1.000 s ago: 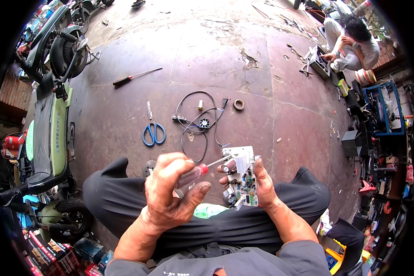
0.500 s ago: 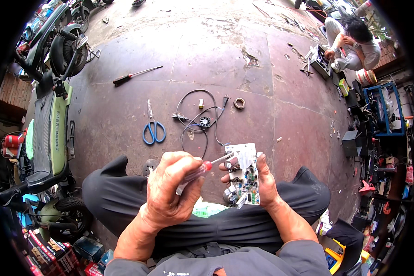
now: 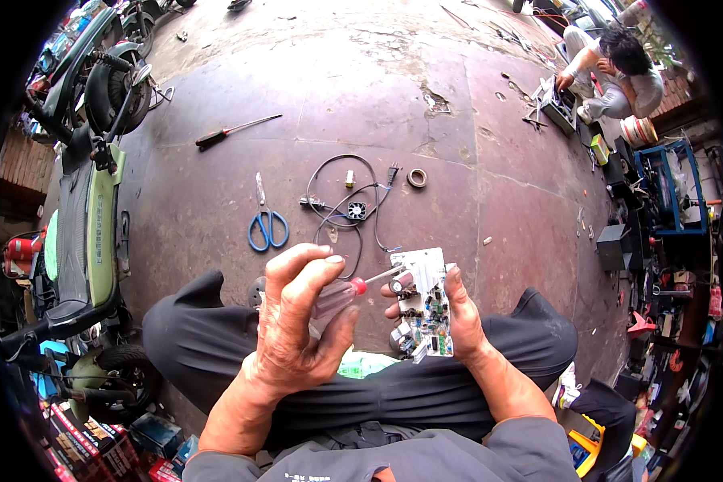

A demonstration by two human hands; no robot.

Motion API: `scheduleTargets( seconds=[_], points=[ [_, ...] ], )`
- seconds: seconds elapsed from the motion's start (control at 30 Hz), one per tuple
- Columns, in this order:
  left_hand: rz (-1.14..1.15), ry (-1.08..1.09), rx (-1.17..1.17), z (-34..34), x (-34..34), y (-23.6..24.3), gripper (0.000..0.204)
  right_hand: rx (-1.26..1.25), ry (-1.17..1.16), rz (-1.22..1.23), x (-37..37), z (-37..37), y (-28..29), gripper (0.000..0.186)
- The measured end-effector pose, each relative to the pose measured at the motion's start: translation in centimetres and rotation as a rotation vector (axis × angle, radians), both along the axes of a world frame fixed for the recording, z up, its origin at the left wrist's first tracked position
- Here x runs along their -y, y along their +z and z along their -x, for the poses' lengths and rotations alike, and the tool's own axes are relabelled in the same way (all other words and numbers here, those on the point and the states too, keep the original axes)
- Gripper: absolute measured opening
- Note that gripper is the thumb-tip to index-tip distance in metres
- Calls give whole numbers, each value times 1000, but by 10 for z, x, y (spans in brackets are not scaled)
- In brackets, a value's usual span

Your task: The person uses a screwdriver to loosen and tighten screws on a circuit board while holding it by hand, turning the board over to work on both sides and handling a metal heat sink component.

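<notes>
My left hand [image 3: 295, 329] holds a screwdriver [image 3: 335, 302] with a clear handle and red collar, the handle lying between thumb and fingers. Two of its fingers are raised off the handle. The screwdriver's shaft reaches right to the upper left part of a circuit board [image 3: 435, 309], beside a round capacitor; whether the tip touches a screw is too small to tell. My right hand [image 3: 467, 321] grips the board by its sides, thumb on the right edge and fingertips showing at the left. White metal plates and many small components cover the board.
On the floor ahead lie blue-handled scissors [image 3: 267, 230], another screwdriver [image 3: 213, 138], a black power cord [image 3: 323, 170], a small fan [image 3: 357, 210] and a tape roll [image 3: 417, 178]. A green scooter [image 3: 104, 233] stands left. A person [image 3: 631, 80] crouches far right by an opened case.
The fingers of my left hand have lifted and straightened off the screwdriver's handle. The board has barely moved. The far person's hand has shifted up and left.
</notes>
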State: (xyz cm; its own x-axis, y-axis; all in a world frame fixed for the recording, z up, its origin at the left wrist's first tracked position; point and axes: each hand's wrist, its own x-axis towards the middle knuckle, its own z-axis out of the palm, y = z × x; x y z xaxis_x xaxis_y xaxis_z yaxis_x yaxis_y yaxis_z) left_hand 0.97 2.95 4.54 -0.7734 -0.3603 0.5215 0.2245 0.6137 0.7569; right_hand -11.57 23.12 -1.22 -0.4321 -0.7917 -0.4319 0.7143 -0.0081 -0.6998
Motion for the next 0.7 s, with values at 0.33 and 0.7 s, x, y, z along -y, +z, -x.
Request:
scheduleTargets(
  seconds=[0.33,0.7],
  points=[
    [-44,-5,-31,-1,2,0,54,53,22,48,-1,-2,-1,65],
    [-264,-102,25,-5,-1,-3,53,93,48,45,-2,3,1,52]
  ],
)
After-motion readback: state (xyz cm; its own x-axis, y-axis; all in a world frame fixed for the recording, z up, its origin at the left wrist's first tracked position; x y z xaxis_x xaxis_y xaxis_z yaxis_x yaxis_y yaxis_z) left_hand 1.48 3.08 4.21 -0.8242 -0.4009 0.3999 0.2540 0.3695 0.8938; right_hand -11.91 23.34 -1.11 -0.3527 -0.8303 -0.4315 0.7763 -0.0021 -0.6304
